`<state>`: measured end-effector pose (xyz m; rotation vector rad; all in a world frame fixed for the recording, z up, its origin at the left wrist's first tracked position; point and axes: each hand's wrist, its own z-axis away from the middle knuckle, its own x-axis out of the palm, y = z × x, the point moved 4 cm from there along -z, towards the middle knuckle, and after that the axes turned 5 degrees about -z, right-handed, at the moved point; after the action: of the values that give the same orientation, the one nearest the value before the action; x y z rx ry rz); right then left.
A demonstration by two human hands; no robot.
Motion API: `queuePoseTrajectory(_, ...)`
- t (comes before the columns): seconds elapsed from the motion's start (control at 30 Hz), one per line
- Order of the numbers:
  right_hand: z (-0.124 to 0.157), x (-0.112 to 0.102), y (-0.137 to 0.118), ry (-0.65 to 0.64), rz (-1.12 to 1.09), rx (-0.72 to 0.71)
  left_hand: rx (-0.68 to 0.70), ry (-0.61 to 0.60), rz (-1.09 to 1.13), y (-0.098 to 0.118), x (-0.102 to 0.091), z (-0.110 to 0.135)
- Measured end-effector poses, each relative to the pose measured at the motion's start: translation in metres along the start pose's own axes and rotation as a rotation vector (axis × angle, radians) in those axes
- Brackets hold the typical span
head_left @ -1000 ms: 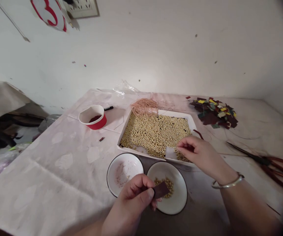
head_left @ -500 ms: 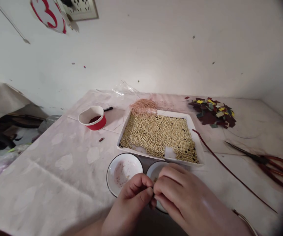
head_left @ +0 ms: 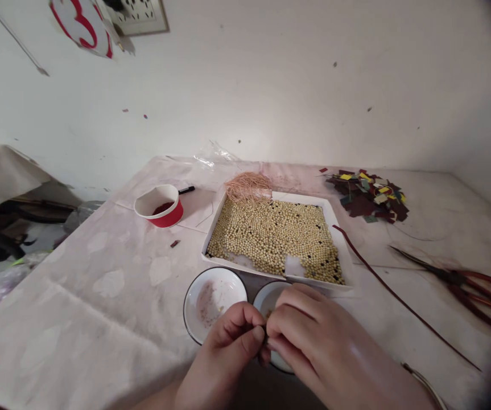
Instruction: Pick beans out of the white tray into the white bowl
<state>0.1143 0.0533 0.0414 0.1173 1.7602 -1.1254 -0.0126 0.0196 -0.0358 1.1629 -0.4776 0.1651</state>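
My left hand and my right hand meet fingertip to fingertip at the table's near edge. Both are closed in a pinch on something small and dark, mostly hidden by the fingers. Under the right hand lies a dark-rimmed white bowl, partly covered. Just left of it stands a second white bowl with reddish crumbs inside. Beyond the bowls is a white tray holding many pale round beads with some black ones among them.
A bundle of pinkish cord lies on the tray's back edge. A red and white paper cup and a black pen are at left. Rightward are a pile of dark scraps, a dark red strip and scissors.
The hands stay pinched together in nearly the same place. The whole view has shifted very slightly; nothing on the table has visibly moved.
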Motion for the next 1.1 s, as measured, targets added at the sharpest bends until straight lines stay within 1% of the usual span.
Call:
queuePoseTrajectory(0.1,0.0,0.0,0.002,0.004,0.008,0.023,0.004,0.0,0.003,0.001,0.0,-0.001)
queuePoseTrajectory(0.27,-0.002,-0.002,0.004,0.012,0.0,0.018,-0.013,0.018,0.032,0.001,0.001,-0.002)
queuePoseTrajectory(0.4,-0.001,-0.003,0.005,0.027,0.021,0.014,-0.013,-0.003,0.046,-0.001,0.001,-0.002)
queuePoseTrajectory(0.47,0.0,-0.002,0.005,0.034,0.024,0.015,-0.01,0.007,0.044,-0.001,0.001,-0.002)
queuePoseTrajectory(0.63,-0.001,0.001,-0.003,0.044,-0.006,-0.032,-0.031,0.01,0.026,0.002,0.002,-0.001)
queuePoseTrajectory(0.73,-0.002,0.001,-0.004,0.031,-0.009,-0.041,-0.017,0.002,0.023,0.002,0.001,-0.001)
queuePoseTrajectory(0.8,-0.003,-0.002,0.0,0.016,-0.006,-0.028,0.001,-0.005,0.026,0.001,0.0,-0.001)
queuePoseTrajectory(0.9,-0.004,-0.01,0.011,0.049,0.022,0.019,0.025,-0.002,0.03,0.0,0.0,-0.002)
queuePoseTrajectory(0.97,-0.005,-0.013,0.019,0.058,0.052,0.047,0.034,0.02,0.017,0.001,0.0,-0.002)
queuePoseTrajectory(1.1,-0.01,-0.009,0.036,0.019,0.097,0.114,0.033,0.089,0.007,0.002,0.001,-0.001)
